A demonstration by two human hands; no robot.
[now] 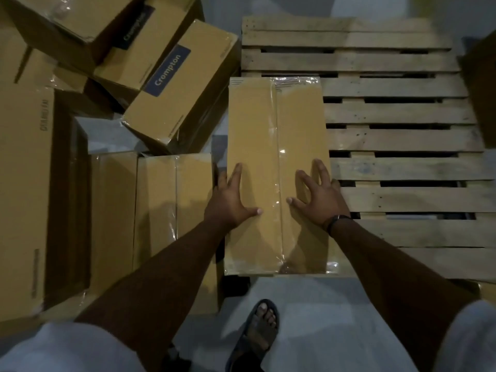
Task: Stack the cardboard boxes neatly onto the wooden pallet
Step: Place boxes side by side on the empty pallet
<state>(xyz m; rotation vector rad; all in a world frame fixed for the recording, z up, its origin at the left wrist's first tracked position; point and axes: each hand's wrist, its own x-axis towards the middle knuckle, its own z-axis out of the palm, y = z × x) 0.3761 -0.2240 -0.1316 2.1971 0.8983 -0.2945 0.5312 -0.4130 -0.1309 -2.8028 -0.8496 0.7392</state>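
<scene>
A long taped cardboard box lies on the near left corner of the wooden pallet, its length running away from me. My left hand rests on the box's top at its left edge, fingers spread, some reaching over the side. My right hand presses on the top near the right edge with fingers spread and slightly bent. Neither hand grips the box. The rest of the pallet's slats are bare.
Several more cardboard boxes lie in a loose heap on the floor at the left; one sits right beside the pallet, another labelled Crompton leans behind it. A dark box edge shows at far right. My sandalled foot stands on grey floor.
</scene>
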